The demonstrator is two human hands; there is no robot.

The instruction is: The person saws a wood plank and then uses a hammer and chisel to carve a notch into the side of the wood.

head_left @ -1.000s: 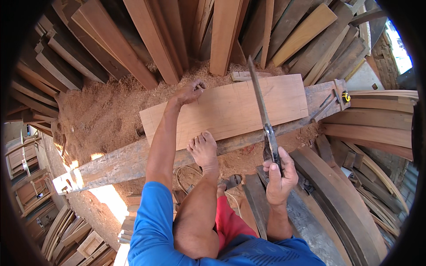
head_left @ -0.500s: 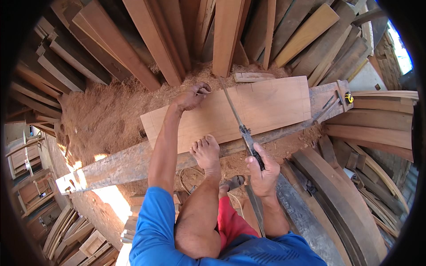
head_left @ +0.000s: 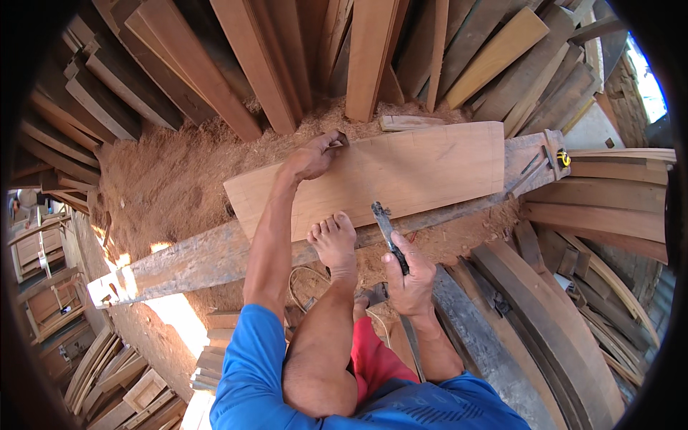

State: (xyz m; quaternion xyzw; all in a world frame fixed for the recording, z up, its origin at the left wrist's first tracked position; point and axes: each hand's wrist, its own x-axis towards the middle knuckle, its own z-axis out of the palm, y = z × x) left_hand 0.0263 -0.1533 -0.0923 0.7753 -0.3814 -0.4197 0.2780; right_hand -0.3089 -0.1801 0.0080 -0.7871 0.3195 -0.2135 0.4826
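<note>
A long reddish-brown wooden board (head_left: 430,161) with faint pencil marks lies across a worn, narrow plank bench (head_left: 193,261). My bare foot (head_left: 332,240) presses on the board's near edge. My left hand (head_left: 313,159) rests at the far edge, fingers curled together; whatever may be between them is hidden. My right hand (head_left: 413,279) is closed around the black handle of a handsaw (head_left: 387,233), the thumb lying along it. The front of the handle points at the board's near edge. The saw's blade is too blurred to make out over the board.
Planks (head_left: 365,64) lean in a row along the far side. More timber (head_left: 595,208) is stacked at right. A yellow tape measure (head_left: 563,158) sits at the bench's right end. Sawdust (head_left: 172,179) covers the ground. A small offcut (head_left: 412,122) lies behind the board.
My right hand has drawn the saw back toward me and slightly left. The blade, visible across the board before, is now a blur. My left hand has stayed at the far edge.
</note>
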